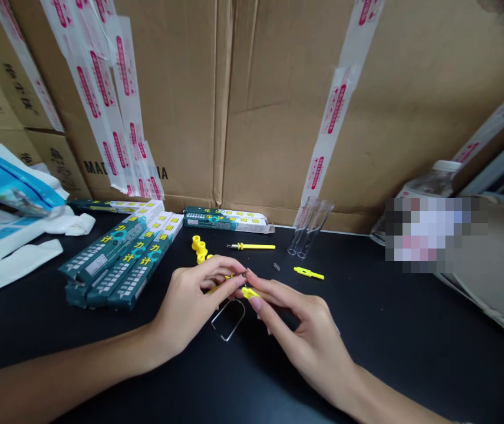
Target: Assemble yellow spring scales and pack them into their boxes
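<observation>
Right hand: thumb and fingers pinched on a yellow piece.
Yellow piece: between the hands — exposed end points left, long axis slanting down rightward.
Left hand: fingers curled, thumb near forefinger — cannot tell what it grips.
Wire loop: just below the left fingers.
Rod: beyond, lying crosswise, metal end left.

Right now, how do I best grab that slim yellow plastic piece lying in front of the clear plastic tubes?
I'd pinch the slim yellow plastic piece by the long edges of its wider left part, coming straight down from above. It lies flat, uncovered, and its right end narrows to a thin stem.
</observation>
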The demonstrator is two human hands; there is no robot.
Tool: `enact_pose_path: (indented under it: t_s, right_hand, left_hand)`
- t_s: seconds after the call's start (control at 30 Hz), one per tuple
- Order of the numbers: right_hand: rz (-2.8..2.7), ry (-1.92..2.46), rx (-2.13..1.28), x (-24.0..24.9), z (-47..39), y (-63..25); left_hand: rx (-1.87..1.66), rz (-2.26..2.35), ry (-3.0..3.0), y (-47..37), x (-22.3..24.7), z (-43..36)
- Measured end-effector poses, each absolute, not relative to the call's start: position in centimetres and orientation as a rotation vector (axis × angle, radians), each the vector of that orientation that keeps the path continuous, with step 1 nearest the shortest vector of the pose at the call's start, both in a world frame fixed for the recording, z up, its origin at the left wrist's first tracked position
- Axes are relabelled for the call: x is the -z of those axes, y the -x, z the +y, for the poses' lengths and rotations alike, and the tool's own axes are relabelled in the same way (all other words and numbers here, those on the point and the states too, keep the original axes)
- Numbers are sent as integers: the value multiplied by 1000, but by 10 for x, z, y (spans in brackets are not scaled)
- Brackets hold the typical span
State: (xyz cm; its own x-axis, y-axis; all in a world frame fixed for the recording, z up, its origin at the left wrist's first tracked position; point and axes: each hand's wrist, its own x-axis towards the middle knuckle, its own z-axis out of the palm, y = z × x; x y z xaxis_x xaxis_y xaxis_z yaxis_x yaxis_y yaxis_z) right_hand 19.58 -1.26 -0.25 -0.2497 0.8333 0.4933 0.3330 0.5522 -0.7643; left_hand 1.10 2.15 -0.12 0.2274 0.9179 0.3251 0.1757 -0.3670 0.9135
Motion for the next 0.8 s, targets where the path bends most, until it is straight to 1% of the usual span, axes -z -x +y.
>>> enact_pose_path:
  t_s: [0.37,0.8]
  right_hand:
    - [-1851,972,-625,6,-12,-195]
    - [-1856,1043,-708,5,-13,-195]
  left_hand:
    - [-1183,1079,-1722,-11,-3,22]
    - [-1161,1091,-1688,-11,-2,22]
